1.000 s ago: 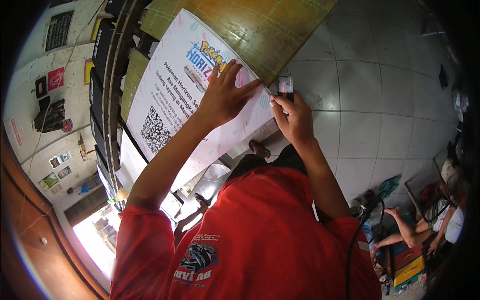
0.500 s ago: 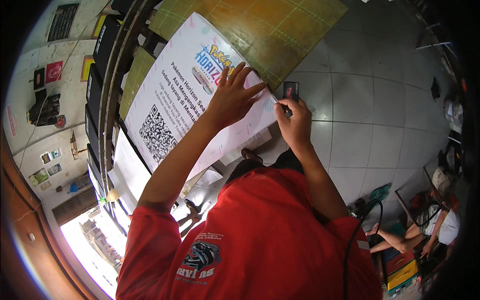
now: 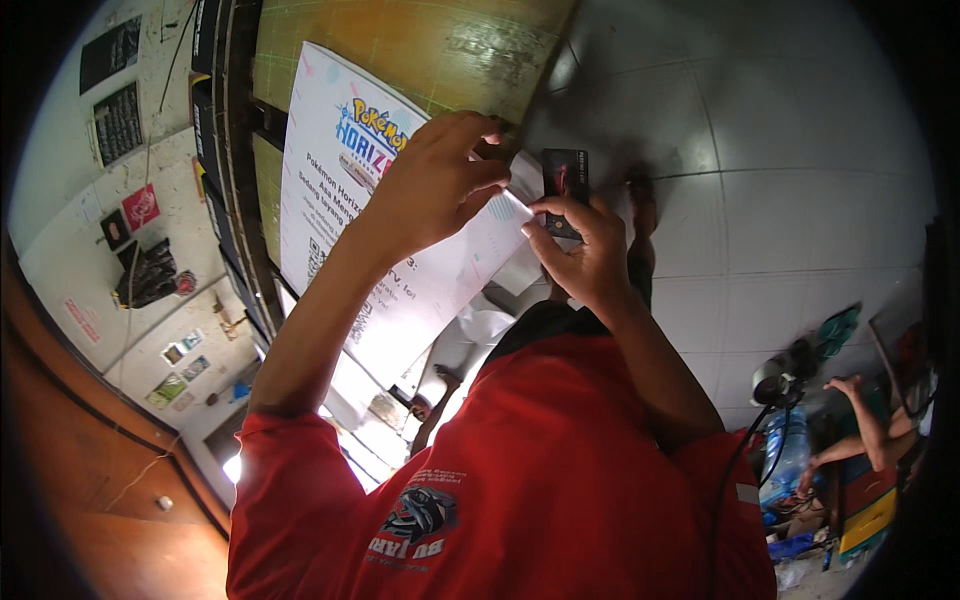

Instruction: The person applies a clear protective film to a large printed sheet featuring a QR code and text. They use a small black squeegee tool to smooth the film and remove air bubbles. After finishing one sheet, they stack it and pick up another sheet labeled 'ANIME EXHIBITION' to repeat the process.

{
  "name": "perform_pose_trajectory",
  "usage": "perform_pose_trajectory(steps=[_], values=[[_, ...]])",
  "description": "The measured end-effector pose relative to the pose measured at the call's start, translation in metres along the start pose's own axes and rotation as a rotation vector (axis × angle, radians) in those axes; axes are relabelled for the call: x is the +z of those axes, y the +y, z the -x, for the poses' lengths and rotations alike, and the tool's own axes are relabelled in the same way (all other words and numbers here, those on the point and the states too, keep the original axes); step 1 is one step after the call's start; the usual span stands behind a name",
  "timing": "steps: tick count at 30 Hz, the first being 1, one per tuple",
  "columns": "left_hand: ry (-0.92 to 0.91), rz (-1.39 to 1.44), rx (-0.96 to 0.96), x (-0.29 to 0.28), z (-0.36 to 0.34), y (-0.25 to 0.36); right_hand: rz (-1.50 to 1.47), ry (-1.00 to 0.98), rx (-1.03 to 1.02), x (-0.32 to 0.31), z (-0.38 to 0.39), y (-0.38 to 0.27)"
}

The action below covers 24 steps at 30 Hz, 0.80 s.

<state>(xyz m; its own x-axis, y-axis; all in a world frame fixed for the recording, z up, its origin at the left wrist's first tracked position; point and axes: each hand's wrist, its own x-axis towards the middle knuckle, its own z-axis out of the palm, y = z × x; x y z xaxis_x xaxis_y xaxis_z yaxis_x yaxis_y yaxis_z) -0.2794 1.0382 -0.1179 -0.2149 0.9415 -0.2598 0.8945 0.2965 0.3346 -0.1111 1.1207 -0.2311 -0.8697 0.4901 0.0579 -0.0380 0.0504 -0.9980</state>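
A white printed poster (image 3: 300, 190), with colourful lettering and black text, lies slanting over the board's near edge. My left hand (image 3: 430, 185) is over its right side, with fingers curled at the edge; a narrow bright white strip (image 3: 517, 204) shows beside the fingertips. My right hand (image 3: 590, 255) is closed just right of that, thumb and index pinching the poster's corner. A black card (image 3: 566, 172) stands up between the fingers of this same hand. My left palm and the undersides of its fingers are hidden.
A yellow-green board (image 3: 400, 50) with grid lines bears the poster's upper part. Black boxes (image 3: 207, 130) line the left side. Pale floor tiles (image 3: 760, 230) lie at right. A person's bare leg (image 3: 870, 425) and a clear plastic bottle (image 3: 788, 450) are at lower right.
My left hand has gone from lying spread on the poster to curling at its edge. The black card now stands higher in my right hand. The view has shifted.
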Motion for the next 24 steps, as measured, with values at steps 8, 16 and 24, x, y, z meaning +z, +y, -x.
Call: perform_pose_trajectory(steps=[8,16,24], values=[[-0.221,-0.123,-0.038,-0.008,-0.021,0.014,-0.330,-0.064,0.039,0.002,0.005,0.032],[-0.364,-0.184,-0.067,-0.013,-0.039,0.020,-0.460,-0.101,-0.023,0.005,0.002,0.048],[-0.457,-0.280,-0.131,-0.010,-0.049,0.028,-0.647,-0.036,-0.037,0.019,0.006,0.057]])
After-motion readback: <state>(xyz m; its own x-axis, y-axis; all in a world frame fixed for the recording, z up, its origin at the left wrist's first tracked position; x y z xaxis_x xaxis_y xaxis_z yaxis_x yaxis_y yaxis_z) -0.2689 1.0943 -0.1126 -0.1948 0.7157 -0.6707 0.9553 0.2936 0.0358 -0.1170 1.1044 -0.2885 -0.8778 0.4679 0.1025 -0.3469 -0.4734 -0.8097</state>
